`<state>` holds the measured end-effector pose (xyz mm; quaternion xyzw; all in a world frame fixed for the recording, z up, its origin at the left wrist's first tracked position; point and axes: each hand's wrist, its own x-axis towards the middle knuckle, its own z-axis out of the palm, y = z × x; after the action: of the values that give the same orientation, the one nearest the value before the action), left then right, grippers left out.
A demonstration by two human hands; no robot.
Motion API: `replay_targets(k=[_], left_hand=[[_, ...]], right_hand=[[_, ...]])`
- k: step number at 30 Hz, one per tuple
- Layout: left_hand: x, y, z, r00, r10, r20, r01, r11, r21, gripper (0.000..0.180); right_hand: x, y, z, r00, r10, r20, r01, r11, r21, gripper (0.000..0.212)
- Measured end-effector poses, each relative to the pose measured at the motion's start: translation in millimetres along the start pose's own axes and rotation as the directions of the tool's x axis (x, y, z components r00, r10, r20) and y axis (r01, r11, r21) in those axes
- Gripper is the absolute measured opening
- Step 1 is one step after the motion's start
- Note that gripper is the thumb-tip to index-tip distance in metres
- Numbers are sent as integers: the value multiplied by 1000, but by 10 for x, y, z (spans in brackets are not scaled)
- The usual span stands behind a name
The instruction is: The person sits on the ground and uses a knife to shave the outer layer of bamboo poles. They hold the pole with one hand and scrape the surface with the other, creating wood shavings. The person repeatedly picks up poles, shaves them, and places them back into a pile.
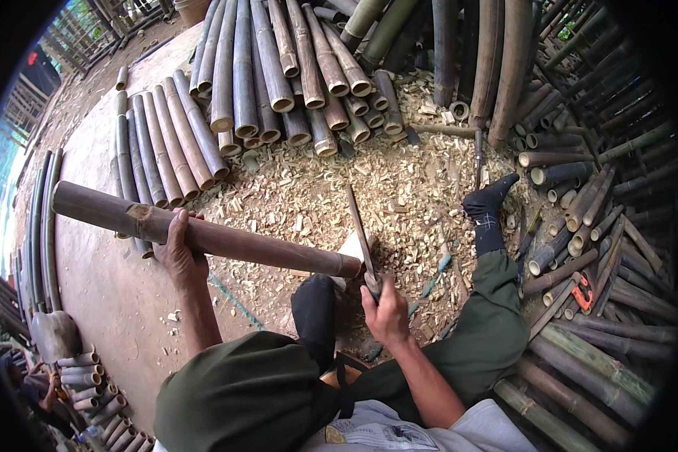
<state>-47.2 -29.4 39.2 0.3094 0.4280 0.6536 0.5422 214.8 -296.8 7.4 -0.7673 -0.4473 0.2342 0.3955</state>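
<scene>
My left hand [183, 255] is wrapped around a brown bamboo pole [271, 252] a little left of its middle. The pole lies slantwise in front of me, its far-left end higher and its right end close to a pale wooden block [352, 247] on the ground. In my right hand [388, 313] is the handle of a long, narrow-bladed knife [359, 222]. Its blade points up and away from me, just beside the pole's right end. Whether the blade touches the bamboo I cannot tell.
Pale wood chips [301, 196] cover the ground ahead. Stacked bamboo poles [245, 83] lie beyond them, with more bamboo pieces [580, 256] heaped at the right. An orange-handled tool [582, 292] rests on that heap. Another person [41, 392] is at the lower left.
</scene>
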Motion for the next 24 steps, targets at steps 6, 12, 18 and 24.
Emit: replay_targets(k=[6, 12, 18, 24], left_hand=[[22, 24, -72, 988, 8, 155, 8, 995, -100, 43], [-24, 38, -25, 984, 7, 179, 7, 997, -81, 49], [-75, 90, -148, 965, 16, 260, 20, 991, -136, 56], [-25, 129, -274, 921, -8, 390, 43, 996, -81, 65]], right_hand=[[145, -106, -110, 934, 248, 257, -154, 929, -337, 28], [-84, 117, 55, 994, 101, 37, -94, 985, -147, 29], [146, -62, -130, 920, 309, 240, -216, 913, -346, 30], [-28, 276, 106, 983, 153, 100, -133, 974, -186, 33]])
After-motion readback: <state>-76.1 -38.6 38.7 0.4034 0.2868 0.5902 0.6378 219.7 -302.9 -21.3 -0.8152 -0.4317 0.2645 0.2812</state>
